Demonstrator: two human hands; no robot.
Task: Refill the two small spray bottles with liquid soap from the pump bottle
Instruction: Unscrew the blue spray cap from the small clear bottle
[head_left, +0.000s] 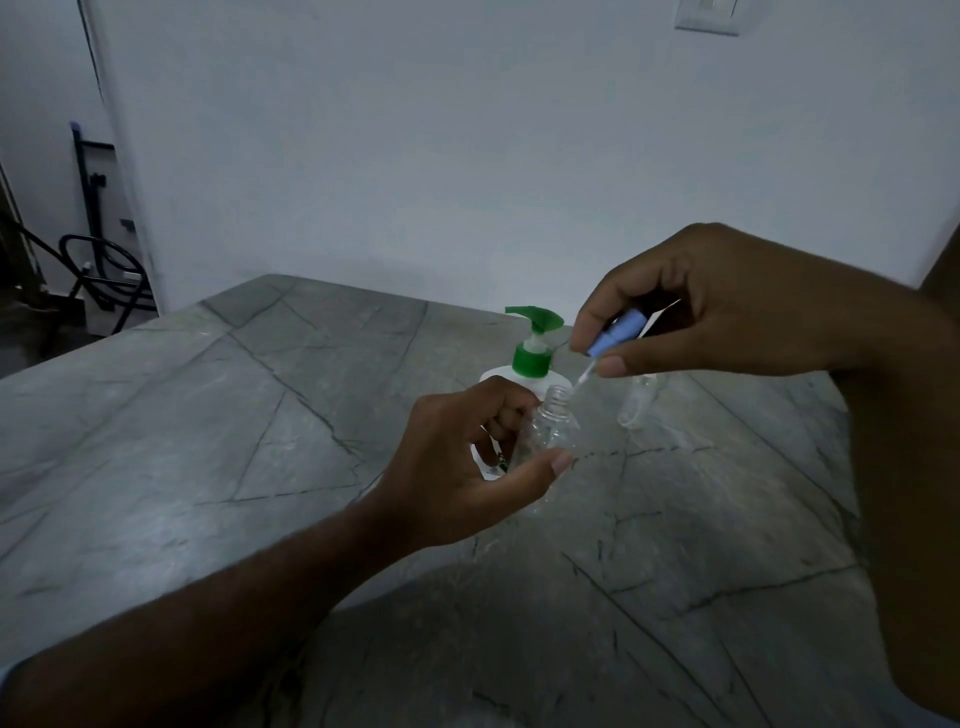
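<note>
My left hand (467, 467) grips a small clear spray bottle (553, 431) with its threaded neck uncapped, held just above the grey stone table (208, 441). My right hand (727, 312) pinches the bottle's blue spray head (618, 332); its thin dip tube (582, 382) hangs at the bottle's mouth. Behind my left hand stands the white pump bottle with a green pump (532, 343). A second small clear bottle (639, 405) stands on the table below my right hand, its top hidden by my fingers.
A white wall rises right behind the table's far edge. At far left, beyond the table, dark hoses and a metal frame (98, 260) sit on the floor. The table's left edge runs diagonally toward me.
</note>
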